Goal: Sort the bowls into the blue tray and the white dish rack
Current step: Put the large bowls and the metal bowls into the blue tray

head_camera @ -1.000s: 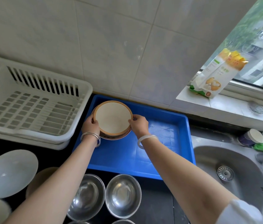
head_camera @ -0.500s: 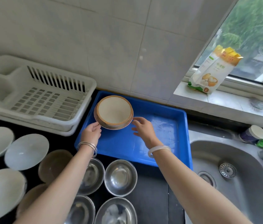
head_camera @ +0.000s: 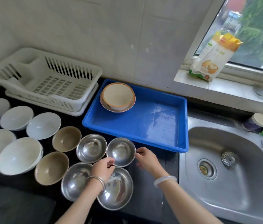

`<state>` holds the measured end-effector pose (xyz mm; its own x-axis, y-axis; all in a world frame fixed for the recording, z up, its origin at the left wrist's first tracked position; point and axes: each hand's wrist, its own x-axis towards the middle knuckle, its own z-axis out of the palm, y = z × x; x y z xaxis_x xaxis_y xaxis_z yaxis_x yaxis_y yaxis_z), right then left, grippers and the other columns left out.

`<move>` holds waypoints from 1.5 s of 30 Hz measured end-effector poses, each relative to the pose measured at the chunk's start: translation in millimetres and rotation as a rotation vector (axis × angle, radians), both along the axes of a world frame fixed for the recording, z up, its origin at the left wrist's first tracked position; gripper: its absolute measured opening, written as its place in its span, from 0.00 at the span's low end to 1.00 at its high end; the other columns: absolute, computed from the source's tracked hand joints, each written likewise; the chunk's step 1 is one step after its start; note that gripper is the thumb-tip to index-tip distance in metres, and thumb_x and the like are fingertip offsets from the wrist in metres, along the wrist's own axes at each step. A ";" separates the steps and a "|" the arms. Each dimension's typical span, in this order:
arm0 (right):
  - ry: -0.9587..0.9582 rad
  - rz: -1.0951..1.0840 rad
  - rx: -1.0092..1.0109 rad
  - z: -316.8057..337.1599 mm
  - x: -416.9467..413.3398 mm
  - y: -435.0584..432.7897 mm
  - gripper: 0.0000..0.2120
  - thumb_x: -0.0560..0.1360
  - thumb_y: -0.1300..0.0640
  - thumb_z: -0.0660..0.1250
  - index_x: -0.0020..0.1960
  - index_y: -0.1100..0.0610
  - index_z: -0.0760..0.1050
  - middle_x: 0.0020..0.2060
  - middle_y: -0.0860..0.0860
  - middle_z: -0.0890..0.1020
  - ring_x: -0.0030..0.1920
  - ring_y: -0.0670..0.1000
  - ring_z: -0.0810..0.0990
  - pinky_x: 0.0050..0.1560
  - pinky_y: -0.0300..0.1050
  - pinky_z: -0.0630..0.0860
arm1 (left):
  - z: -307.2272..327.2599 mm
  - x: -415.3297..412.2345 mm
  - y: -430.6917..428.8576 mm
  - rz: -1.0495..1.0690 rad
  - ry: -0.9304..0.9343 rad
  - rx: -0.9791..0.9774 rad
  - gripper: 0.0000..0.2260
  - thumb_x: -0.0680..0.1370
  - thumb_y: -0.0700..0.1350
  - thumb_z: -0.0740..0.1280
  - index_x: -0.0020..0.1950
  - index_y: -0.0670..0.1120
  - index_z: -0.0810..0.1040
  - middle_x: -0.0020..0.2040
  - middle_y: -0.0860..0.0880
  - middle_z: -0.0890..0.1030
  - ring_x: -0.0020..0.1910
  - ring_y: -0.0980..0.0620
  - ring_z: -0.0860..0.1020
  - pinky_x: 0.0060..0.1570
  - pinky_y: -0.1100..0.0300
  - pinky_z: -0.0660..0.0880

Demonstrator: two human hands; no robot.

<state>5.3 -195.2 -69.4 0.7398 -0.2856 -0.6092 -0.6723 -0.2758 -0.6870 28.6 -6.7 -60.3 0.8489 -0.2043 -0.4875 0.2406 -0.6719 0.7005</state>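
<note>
The small steel bowl (head_camera: 121, 151) sits on the dark counter (head_camera: 151, 199), just in front of the blue tray (head_camera: 143, 122). Both hands are on it. The left hand (head_camera: 102, 169) is at the bowl's 7 o'clock side, with its fingers curled and pinching the rim there. The right hand (head_camera: 147, 160) is at the 3 o'clock side, and its fingertips pinch the rim too, so the bowl is held from two sides. It looks like it has not left the counter yet. The bowl is round, so it has no long side to line up. Both hands are just as near to it. From the bowl, the tray lies at 12 to 1 o'clock, very near, and the white dish rack (head_camera: 46, 78) lies far off at 10 o'clock. A cream bowl (head_camera: 117, 96) already sits in the tray's far left corner, with lots of blue floor free to its right. Both arms come in from 6 o'clock with the palms facing down. The left wrist hangs over a big steel bowl (head_camera: 119, 191). I think the next move is to lift the bowl and push it forward.
</note>
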 end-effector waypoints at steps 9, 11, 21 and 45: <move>0.011 -0.207 0.193 -17.4 11.4 9.2 0.08 0.76 0.65 0.62 0.40 0.58 0.77 0.39 0.56 0.81 0.35 0.51 0.83 0.29 0.37 0.79 | -7.2 -5.1 1.1 -0.072 -0.085 0.197 0.10 0.71 0.33 0.64 0.46 0.46 0.79 0.47 0.48 0.83 0.48 0.49 0.79 0.50 0.61 0.74; 0.003 -0.230 0.149 -15.1 6.9 5.8 0.10 0.74 0.67 0.61 0.37 0.58 0.77 0.36 0.55 0.80 0.31 0.49 0.83 0.28 0.35 0.78 | -9.3 -5.0 1.9 -0.100 -0.088 0.239 0.11 0.72 0.34 0.63 0.48 0.46 0.80 0.49 0.47 0.83 0.50 0.48 0.79 0.49 0.62 0.72; -0.029 -0.302 0.139 6.1 -22.2 -13.7 0.10 0.72 0.66 0.60 0.38 0.61 0.79 0.31 0.53 0.81 0.29 0.50 0.84 0.31 0.36 0.79 | -6.6 1.4 -3.4 -0.134 -0.091 0.225 0.11 0.75 0.38 0.63 0.53 0.47 0.81 0.52 0.47 0.83 0.53 0.47 0.79 0.53 0.57 0.75; -0.366 -0.671 0.178 91.0 41.5 -77.1 0.06 0.76 0.63 0.63 0.46 0.61 0.79 0.44 0.59 0.82 0.33 0.50 0.84 0.32 0.34 0.78 | 41.2 132.0 -86.0 0.196 0.064 -0.312 0.07 0.70 0.36 0.69 0.44 0.47 0.80 0.37 0.51 0.80 0.37 0.50 0.79 0.42 0.55 0.80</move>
<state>46.8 -272.3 21.7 0.6064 -0.6635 -0.4382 -0.3781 0.2443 -0.8930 160.6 -92.7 -19.1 0.8563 -0.1881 -0.4810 0.3937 -0.3652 0.8436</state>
